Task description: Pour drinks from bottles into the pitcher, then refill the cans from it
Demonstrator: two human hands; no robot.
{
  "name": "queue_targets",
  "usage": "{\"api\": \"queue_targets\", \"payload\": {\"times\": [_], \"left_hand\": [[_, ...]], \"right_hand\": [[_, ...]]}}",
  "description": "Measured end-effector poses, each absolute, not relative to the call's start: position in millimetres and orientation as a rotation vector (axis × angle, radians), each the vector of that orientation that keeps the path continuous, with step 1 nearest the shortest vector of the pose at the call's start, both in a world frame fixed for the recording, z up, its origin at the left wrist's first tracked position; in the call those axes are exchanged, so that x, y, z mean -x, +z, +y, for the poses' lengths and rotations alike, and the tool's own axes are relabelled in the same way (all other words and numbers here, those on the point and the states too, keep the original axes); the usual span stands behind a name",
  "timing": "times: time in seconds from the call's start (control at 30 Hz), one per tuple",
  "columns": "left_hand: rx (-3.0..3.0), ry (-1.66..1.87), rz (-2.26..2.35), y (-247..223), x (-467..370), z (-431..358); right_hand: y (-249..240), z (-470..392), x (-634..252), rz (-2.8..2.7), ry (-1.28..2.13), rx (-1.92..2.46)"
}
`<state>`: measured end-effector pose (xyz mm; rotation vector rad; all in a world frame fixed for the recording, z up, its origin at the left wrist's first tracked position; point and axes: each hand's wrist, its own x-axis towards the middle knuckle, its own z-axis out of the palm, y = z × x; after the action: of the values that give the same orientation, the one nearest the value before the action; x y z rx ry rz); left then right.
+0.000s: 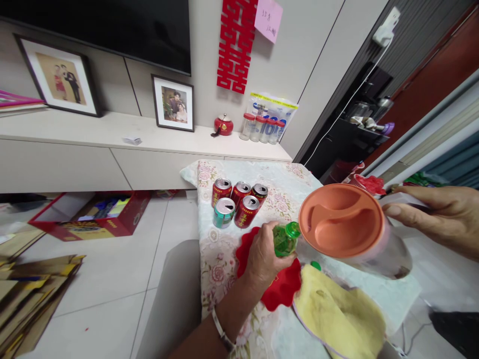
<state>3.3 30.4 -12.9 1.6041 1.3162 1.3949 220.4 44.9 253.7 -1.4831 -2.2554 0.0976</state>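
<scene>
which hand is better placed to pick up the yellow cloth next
Left, probably. The left hand grips only a small green bottle just beside the yellow cloth; the right hand holds the orange-lidded jug.

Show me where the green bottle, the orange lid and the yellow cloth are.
green bottle (285, 240), head view, on its crumpled body just below the neck.
orange lid (340, 219), head view, on the middle of its top face.
yellow cloth (337, 311), head view, on its middle.
</scene>
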Motion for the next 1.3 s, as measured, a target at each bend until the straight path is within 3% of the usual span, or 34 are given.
{"api": "queue_targets", "payload": {"times": [1.3], "left_hand": [[-1.623, 1.364, 1.308, -10.8, -2.3, 30.8]], "right_hand": [[252.6, 46.7, -226.2, -2.257, 0.083, 1.522]]}}
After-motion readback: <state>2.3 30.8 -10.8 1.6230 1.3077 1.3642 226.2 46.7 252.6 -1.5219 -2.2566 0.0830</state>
